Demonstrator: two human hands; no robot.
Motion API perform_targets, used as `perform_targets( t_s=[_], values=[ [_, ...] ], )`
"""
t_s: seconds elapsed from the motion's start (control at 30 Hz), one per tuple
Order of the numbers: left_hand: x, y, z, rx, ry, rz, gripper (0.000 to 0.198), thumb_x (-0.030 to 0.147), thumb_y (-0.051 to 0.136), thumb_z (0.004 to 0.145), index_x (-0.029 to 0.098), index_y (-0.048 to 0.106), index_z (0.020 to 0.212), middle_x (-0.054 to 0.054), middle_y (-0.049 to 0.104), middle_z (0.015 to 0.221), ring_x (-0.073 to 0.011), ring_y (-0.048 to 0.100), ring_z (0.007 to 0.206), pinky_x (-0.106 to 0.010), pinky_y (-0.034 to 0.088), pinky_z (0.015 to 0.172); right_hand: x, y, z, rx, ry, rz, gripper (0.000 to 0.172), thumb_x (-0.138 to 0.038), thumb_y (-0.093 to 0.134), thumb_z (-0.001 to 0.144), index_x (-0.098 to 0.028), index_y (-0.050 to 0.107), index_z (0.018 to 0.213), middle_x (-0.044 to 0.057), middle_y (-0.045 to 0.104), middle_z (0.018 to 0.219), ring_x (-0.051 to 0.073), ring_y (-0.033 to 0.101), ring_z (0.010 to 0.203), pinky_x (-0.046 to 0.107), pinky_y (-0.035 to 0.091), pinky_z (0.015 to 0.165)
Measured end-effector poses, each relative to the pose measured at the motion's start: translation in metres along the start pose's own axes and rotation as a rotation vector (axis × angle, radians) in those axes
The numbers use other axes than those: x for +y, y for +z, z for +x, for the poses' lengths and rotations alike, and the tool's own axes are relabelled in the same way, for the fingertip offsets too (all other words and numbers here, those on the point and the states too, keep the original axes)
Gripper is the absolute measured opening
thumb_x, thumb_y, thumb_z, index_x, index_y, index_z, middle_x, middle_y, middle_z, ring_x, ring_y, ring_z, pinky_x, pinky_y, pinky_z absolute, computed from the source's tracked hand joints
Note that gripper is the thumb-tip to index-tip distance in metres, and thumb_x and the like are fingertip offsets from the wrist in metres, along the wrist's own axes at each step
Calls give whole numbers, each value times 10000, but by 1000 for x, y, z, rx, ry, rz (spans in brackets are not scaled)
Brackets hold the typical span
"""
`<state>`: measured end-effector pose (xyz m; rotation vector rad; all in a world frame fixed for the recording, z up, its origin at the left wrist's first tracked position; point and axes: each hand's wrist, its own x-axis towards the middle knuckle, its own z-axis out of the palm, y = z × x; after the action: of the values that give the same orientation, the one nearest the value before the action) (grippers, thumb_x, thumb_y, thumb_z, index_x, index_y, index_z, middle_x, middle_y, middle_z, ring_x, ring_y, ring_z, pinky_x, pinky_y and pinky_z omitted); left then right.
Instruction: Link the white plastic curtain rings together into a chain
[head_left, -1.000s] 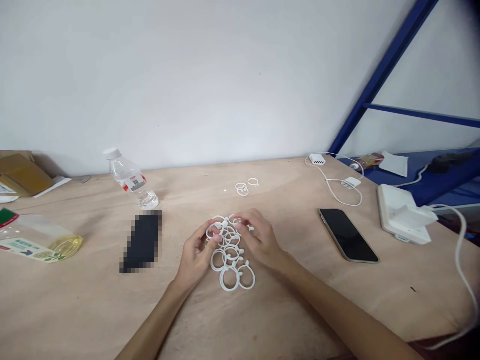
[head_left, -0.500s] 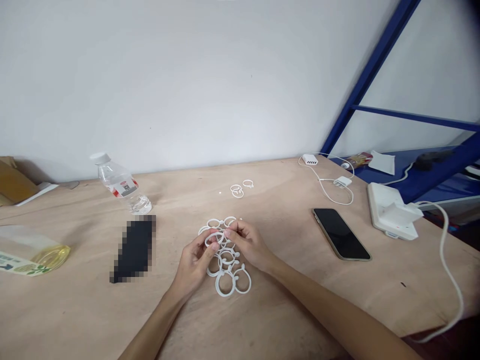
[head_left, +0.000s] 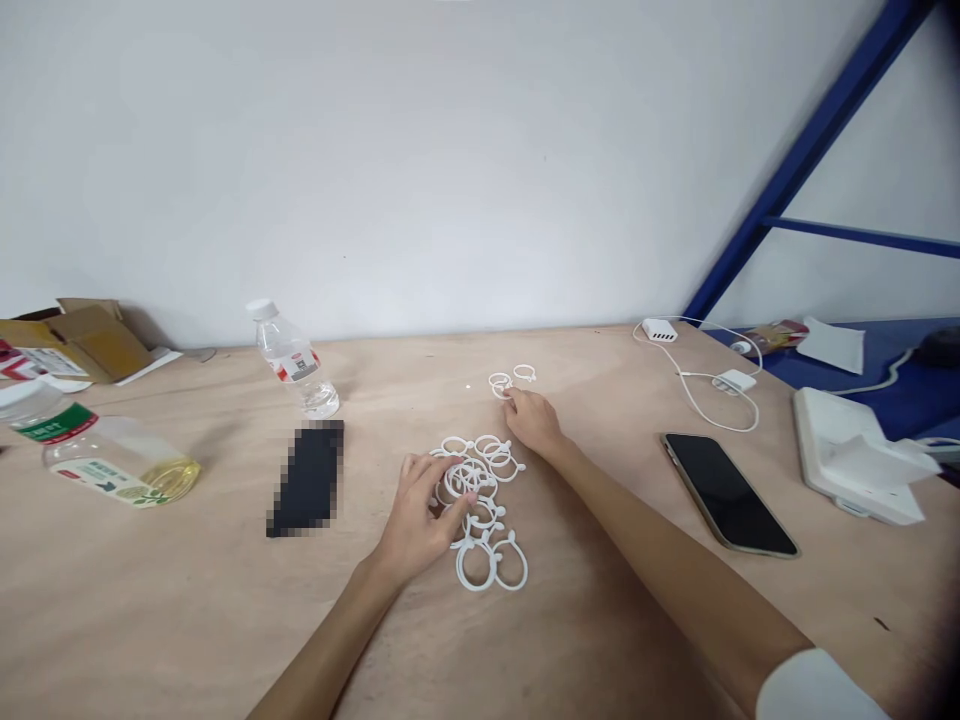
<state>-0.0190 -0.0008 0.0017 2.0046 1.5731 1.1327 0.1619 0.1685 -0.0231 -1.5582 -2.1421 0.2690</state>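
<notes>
A pile of white plastic rings (head_left: 475, 565) with small knobs lies on the wooden table in front of me. My left hand (head_left: 424, 515) curves around the left side of the pile, thumb and index finger on a white ring (head_left: 469, 480) at its top. Beyond the pile, my right hand (head_left: 534, 422) reaches forward with fingertips pinched at the near edge of some smaller white rings (head_left: 498, 380). Its fingers partly cover the one they touch. Another small ring (head_left: 525, 372) lies just past them.
To the left are a clear water bottle (head_left: 300, 365), a dark pixelated item (head_left: 307, 480), a bottle of yellow liquid (head_left: 105, 465) and a cardboard box (head_left: 105, 340). At right lie a phone (head_left: 727, 492), a white charger with cable (head_left: 660, 330) and a white device (head_left: 855, 455).
My right hand has left the ring held near my left hand and moved forward to the small rings. The view has turned left, showing more of the box and the yellow-liquid bottle.
</notes>
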Motion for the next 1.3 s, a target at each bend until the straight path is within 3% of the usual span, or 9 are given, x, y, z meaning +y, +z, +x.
perform_targets(
  t_s=[0.1, 0.23, 0.4, 0.53, 0.77, 0.9, 1.07, 1.2, 1.3],
  values=[
    [1, 1, -1, -49, 11, 72, 404, 306, 650, 782, 208, 589, 1168, -68, 574, 957, -238, 470, 926, -412, 399, 864, -3, 0, -2, 5, -42, -54, 217, -178, 442, 889, -175, 650, 949, 120, 702, 942, 241, 637, 852, 304, 426, 716],
    [4, 1, -1, -54, -7, 109, 476, 345, 678, 757, 228, 581, 1208, -64, 574, 964, -244, 472, 933, -432, 383, 887, -10, -3, -16, 28, -139, -79, 222, -195, 416, 921, -168, 630, 972, 114, 696, 966, 225, 625, 898, 286, 423, 744],
    [5, 0, 1, 30, -77, 27, 254, 341, 516, 885, 213, 651, 1058, -51, 632, 887, -217, 519, 896, -395, 391, 865, -20, -6, -53, 95, -352, -25, 222, -246, 424, 943, -165, 631, 942, 87, 705, 868, 188, 635, 824, 262, 435, 729],
    [3, 1, 2, 58, -99, -33, 247, 320, 453, 919, 207, 663, 981, -52, 675, 963, -215, 533, 938, -386, 390, 880, -34, -17, -87, 264, -588, 111, 177, -199, 440, 942, -164, 609, 899, 62, 687, 764, 155, 615, 672, 252, 432, 628],
    [11, 0, 2, 13, -59, -162, 265, 311, 433, 924, 181, 634, 811, -42, 656, 824, -183, 545, 824, -318, 410, 807, -64, -32, -119, 304, -775, 177, 151, -114, 443, 912, -166, 576, 864, 37, 632, 673, 153, 558, 602, 276, 417, 567],
    [10, -1, 3, -7, -160, -255, 295, 343, 432, 915, 175, 590, 731, -23, 604, 740, -165, 543, 747, -273, 416, 713, -67, -33, -124, 271, -653, 391, 100, -140, 484, 889, -184, 572, 870, 34, 621, 722, 151, 562, 638, 275, 444, 590],
    [5, -2, 2, 15, -194, -230, 347, 359, 396, 914, 178, 516, 644, -2, 538, 659, -150, 510, 681, -254, 387, 641, -64, -36, -123, 195, -230, 761, 197, -254, 524, 884, -201, 562, 1071, 5, 605, 783, 122, 544, 616, 247, 453, 569],
    [7, -1, 2, -31, -159, -179, 364, 335, 396, 891, 187, 426, 560, 10, 464, 603, -141, 466, 628, -257, 372, 616, -67, -38, -120, 1, -171, 928, 239, -326, 530, 874, -200, 625, 1054, 32, 632, 876, 147, 582, 739, 262, 470, 627],
    [9, -1, 3, -66, -140, -172, 373, 321, 405, 878, 186, 441, 532, 5, 473, 585, -150, 484, 636, -268, 385, 634, -72, -39, -120, -27, -104, 1028, 195, -347, 560, 851, -199, 674, 906, 35, 658, 870, 164, 601, 795, 279, 478, 680]
  ],
)
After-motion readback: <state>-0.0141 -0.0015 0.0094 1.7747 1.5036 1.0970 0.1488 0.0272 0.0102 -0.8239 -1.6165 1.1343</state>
